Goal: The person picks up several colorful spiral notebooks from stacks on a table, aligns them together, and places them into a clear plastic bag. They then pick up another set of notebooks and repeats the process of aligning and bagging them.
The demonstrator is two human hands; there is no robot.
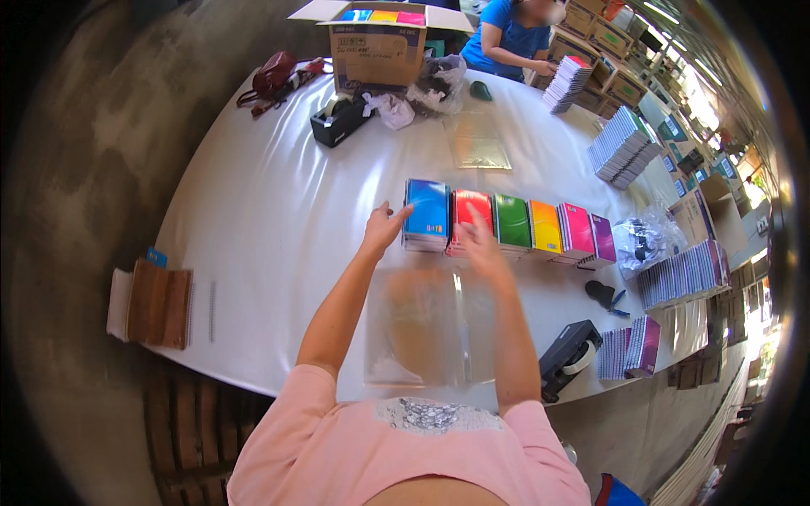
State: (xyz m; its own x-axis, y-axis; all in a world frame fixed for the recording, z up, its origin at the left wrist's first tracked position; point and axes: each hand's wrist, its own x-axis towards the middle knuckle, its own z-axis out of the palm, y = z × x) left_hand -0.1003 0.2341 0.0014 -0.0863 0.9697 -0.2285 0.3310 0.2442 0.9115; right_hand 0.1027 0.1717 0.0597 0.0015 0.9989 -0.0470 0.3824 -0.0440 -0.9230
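Observation:
My left hand is open, its fingers spread, reaching the near left edge of the blue notebook stack. Fingers apart and blurred, my right hand hovers over the near edge of the red notebook stack. To the right run green, orange, pink and purple notebook stacks in one row. A clear plastic bag lies flat on the white table between my forearms.
Tape dispensers stand at the near right and far left. An open cardboard box sits at the far edge, with another person in a blue shirt behind. More notebook stacks and scissors lie to the right.

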